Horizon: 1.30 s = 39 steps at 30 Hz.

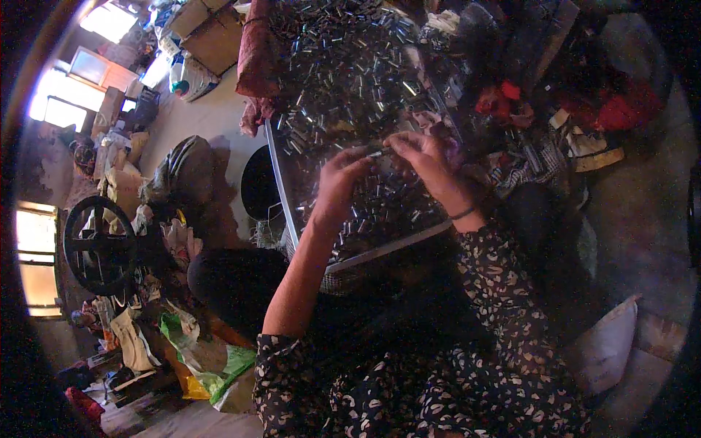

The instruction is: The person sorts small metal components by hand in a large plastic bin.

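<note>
In front of me lies a wide, shallow tray with a pale rim (282,191), strewn with a great many small shiny metal cylinders (343,69). Over its near half my two hands meet. Between the fingertips of my left hand (342,179) is one small metal cylinder (375,154), its pale end showing. My right hand (425,155) pinches at the other side of that cylinder, thumb and forefinger closed. The fingers partly hide the piece, so its full shape cannot be made out.
Reddish cloth (257,51) hangs over the tray's far left corner. To the left stand a dark spoked wheel (98,244), a grey sack (186,171) and a green-and-white bag (208,358). Red cloth (621,106) lies at the right, with a white sack (610,347) nearer me.
</note>
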{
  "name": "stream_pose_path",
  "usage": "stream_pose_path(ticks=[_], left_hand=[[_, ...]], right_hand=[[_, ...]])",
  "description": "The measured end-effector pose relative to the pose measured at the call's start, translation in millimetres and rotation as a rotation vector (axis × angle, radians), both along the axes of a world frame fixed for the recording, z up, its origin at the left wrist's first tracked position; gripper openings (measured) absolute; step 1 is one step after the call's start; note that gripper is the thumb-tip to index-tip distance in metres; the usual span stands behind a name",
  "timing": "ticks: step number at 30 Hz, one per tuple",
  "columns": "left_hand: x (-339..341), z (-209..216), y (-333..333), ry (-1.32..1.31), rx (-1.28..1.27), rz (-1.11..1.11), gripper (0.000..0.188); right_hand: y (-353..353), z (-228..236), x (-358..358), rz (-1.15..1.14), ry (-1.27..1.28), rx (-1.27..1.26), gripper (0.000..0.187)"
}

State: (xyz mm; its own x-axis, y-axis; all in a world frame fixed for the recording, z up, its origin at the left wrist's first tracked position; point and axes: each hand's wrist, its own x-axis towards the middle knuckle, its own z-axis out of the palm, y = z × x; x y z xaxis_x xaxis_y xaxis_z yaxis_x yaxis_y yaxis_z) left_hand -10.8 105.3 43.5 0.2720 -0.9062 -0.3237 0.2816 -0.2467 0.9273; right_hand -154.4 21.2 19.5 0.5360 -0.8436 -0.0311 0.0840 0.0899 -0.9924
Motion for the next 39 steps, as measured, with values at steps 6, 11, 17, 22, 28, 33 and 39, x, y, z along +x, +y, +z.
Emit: stream_pose_path(ticks=[6, 11, 17, 22, 28, 33, 39], left_hand=[[-0.7, -5.4, 0.4, 0.041, -0.04, 0.054, 0.026], [-3.7, 1.6, 2.6, -0.085, 0.013, 0.066, 0.024], [-14.2, -0.6, -1.6, -0.194, 0.045, 0.013, 0.019], [-4.4, -25.4, -7.0, -0.121, -0.026, 0.007, 0.017], [2.1, -50.0, 5.5, -0.304, -0.15, -0.087, 0.02], [-0.3, -50.4, 20.9, -0.256, -0.144, -0.069, 0.021], [6.5, -52.8, 25.0, -0.233, -0.173, -0.059, 0.026]], right_hand=[[0.7, 2.4, 0.0, 0.048, -0.007, 0.047, 0.023], [1.3, 3.0, 5.3, -0.053, 0.014, -0.16, 0.026], [6.9, -5.8, -9.7, 0.03, -0.177, 0.315, 0.021], [-15.1, 1.4, -38.1, -0.349, 0.057, -0.063, 0.019], [-50.4, 13.2, -79.1, -0.564, 0.489, -0.538, 0.018], [-54.4, -0.7, -74.5, -0.537, 0.809, -0.871, 0.015], [-64.3, -6.4, -81.4, -0.319, 0.598, -0.551, 0.014]])
